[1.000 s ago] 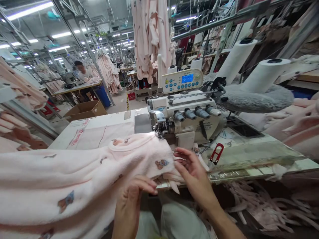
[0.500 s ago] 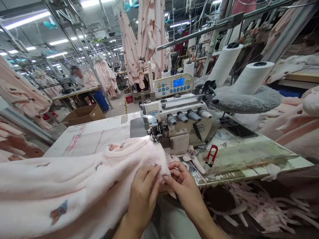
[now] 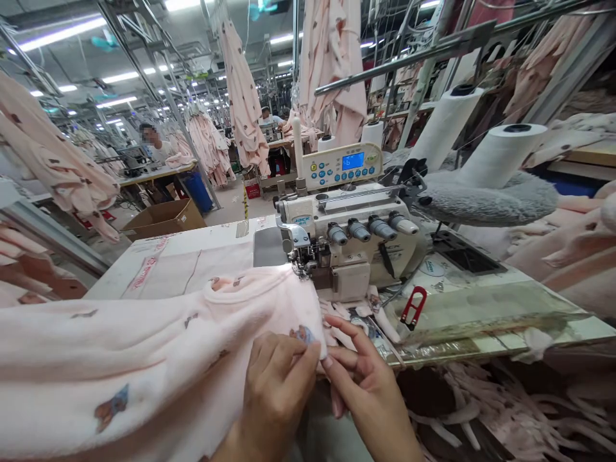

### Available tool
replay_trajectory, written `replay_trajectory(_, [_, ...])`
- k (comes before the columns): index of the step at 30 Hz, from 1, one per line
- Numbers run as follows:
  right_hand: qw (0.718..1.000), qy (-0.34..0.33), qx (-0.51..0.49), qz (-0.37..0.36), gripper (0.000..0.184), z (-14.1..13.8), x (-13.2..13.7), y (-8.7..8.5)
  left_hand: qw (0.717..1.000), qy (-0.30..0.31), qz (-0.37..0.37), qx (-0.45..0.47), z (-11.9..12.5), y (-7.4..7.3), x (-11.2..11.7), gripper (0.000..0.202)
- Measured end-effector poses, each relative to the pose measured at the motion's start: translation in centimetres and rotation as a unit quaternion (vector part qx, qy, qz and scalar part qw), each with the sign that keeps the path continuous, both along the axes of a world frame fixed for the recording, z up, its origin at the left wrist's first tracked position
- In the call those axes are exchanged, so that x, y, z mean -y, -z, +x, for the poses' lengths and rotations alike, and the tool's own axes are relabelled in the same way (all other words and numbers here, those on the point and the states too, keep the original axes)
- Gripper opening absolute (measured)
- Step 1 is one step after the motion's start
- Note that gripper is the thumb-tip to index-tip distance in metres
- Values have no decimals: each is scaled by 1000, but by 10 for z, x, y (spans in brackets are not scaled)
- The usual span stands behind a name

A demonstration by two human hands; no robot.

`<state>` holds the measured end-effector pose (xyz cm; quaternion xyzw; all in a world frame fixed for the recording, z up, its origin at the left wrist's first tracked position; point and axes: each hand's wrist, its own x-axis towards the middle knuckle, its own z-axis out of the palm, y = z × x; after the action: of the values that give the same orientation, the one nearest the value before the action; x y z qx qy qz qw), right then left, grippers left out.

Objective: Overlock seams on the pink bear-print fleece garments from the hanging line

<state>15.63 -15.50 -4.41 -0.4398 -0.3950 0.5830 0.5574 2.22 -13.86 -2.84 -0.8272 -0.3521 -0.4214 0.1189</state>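
Note:
A pale pink fleece garment (image 3: 158,346) with small bear prints spreads over the left of the table and drapes off its front. Its far edge lies under the presser foot of a white overlock sewing machine (image 3: 356,247). My left hand (image 3: 276,385) is closed on the garment's near right edge, beside a blue-and-brown bear print. Just to its right, my right hand (image 3: 359,378) pinches the same edge between thumb and fingers, its index finger stretched out along the fabric. The fingertips of both hands nearly meet.
Red thread snips (image 3: 414,307) stand at the table's right, near fabric scraps. White thread cones (image 3: 513,151) rise behind the machine. Pink offcuts (image 3: 520,404) hang below the table's right edge. A cardboard box (image 3: 158,218) sits beyond the table; people work farther back.
Both hands have shifted slightly down along the garment's edge, uncovering a bear print. My right index finger has straightened. The camera view has turned a little.

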Motion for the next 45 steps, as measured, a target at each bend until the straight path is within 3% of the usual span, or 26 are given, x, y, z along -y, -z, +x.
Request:
replay_trajectory(3, [999, -28, -21, -1, 50, 2, 3, -2, 999, -10, 28, -22, -3, 3, -2, 31])
replay_trajectory(6, [981, -4, 127, 148, 43, 10, -3, 6, 998, -3, 55, -37, -8, 7, -4, 32])
replay_trajectory(7, [951, 24, 210, 226, 39, 14, -7, 9, 997, 5, 58, -48, -9, 6, -4, 32])
replay_trajectory(10, [821, 102, 390, 405, 29, 23, -21, 13, 995, 46, 30, -85, -11, -3, -8, 27])
replay_trajectory(11, [794, 111, 413, 431, 26, 25, -24, 13, 995, 58, -1, -85, -12, -9, -11, 24])
replay_trajectory(13, [770, 110, 432, 456, 22, 26, -27, 13, 995, 41, -79, -41, -14, -22, -25, 19])
replay_trajectory(16, [765, 113, 437, 459, 21, 24, -26, 16, 979, -83, -187, 15, -16, -39, -60, 21])
replay_trajectory(19, [763, 122, 439, 459, 22, 24, -25, 23, 949, -161, -267, -42, -16, -41, -93, 17])
replay_trajectory(28, [771, 135, 424, 455, 21, 30, -40, 20, 946, -121, -295, -61, -22, -30, -123, 8])
replay_trajectory(35, [770, 142, 410, 468, 19, 27, -62, 14, 951, -139, -270, -56, -26, -26, -150, 9])
replay_trajectory(45, [696, 198, 529, 443, 15, 22, -91, -1, 947, -157, -276, -52, -28, -29, -189, 20])
